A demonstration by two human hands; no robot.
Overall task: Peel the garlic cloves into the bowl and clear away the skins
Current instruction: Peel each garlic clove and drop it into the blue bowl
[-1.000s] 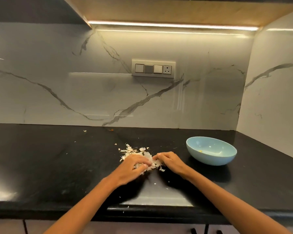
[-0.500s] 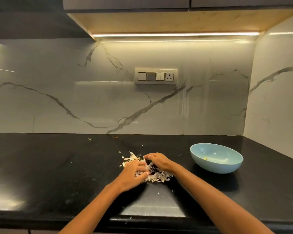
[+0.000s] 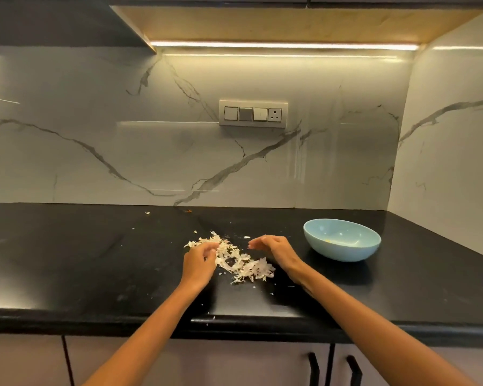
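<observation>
A loose heap of pale garlic skins [image 3: 241, 261] lies on the black counter [image 3: 95, 260]. My left hand [image 3: 198, 263] is at the heap's left edge, fingers curved against the skins. My right hand [image 3: 276, 250] stands on its edge to the right of the heap, fingers lightly curved and holding nothing. A light blue bowl [image 3: 342, 239] sits to the right of my right hand; only a small yellowish bit shows inside it. No whole cloves are visible.
Small skin flakes are scattered over the counter toward its front edge [image 3: 234, 327] and near the back wall [image 3: 147, 212]. A switch and socket plate [image 3: 253, 114] is on the marble backsplash. Cabinet doors with black handles [image 3: 335, 369] are below.
Both hands have moved apart from over the heap, uncovering the skins. The heap is now spread out toward the right and nearer the front.
</observation>
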